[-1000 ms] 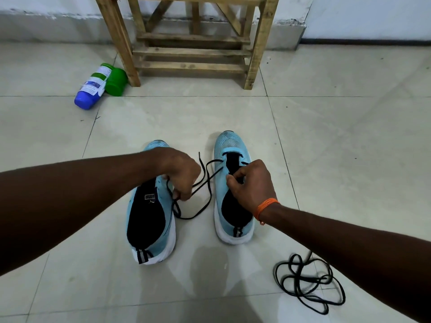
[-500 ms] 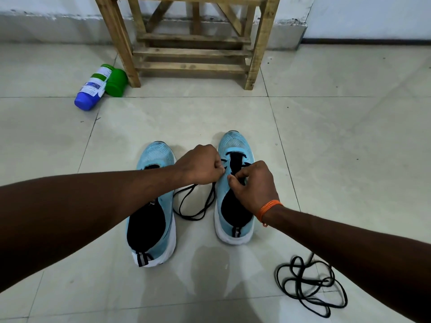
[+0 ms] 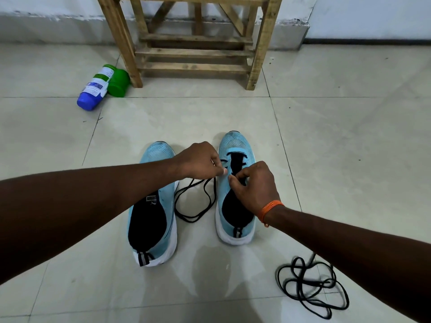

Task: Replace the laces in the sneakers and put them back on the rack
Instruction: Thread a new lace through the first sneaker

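Two light-blue sneakers stand side by side on the tiled floor, toes pointing away from me. Over the right sneaker [image 3: 235, 145] both hands meet at the eyelets. My left hand [image 3: 198, 163] pinches a black lace [image 3: 198, 206] that loops down onto the floor between the shoes. My right hand [image 3: 253, 185] pinches the same lace at the tongue. The left sneaker [image 3: 154, 210] has no lace showing and lies partly under my left forearm. A second black lace [image 3: 310, 287] lies coiled on the floor at the lower right.
A wooden rack [image 3: 193, 40] stands against the wall straight ahead. Beside its left leg lie a blue-capped bottle [image 3: 93, 89] and a green container [image 3: 119, 82]. Open tile floor spreads to the right.
My left hand moved right from the left sneaker to the right sneaker's eyelets, carrying the lace. The lace loop on the floor shortened. My right hand stayed at the tongue.
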